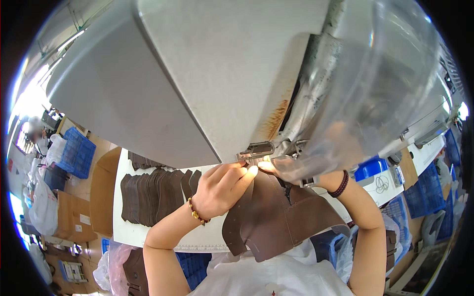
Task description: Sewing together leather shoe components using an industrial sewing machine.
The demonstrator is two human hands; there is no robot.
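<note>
A brown leather piece (284, 217) with stitched seams and a dark zipper-like strip hangs from the sewing machine's (197, 64) lit needle area toward my lap. My left hand (222, 188) grips the leather's upper edge, fingers bent and pressed together just left of the metal presser parts (256, 149). From the other side my right hand (284, 168) holds the same edge, its fingertips close to the needle. A clear plastic shield (365, 108) lies in front of part of the right hand and blurs it. The exact stitching point is hidden by my fingers.
Stacked brown leather pieces (155, 196) lie on the white table (197, 241) to the left. A blue tray (370, 168) sits at the right. Blue crates (78, 152) and cardboard boxes (74, 217) stand on the floor at far left. Plastic bags (116, 266) hang below the table.
</note>
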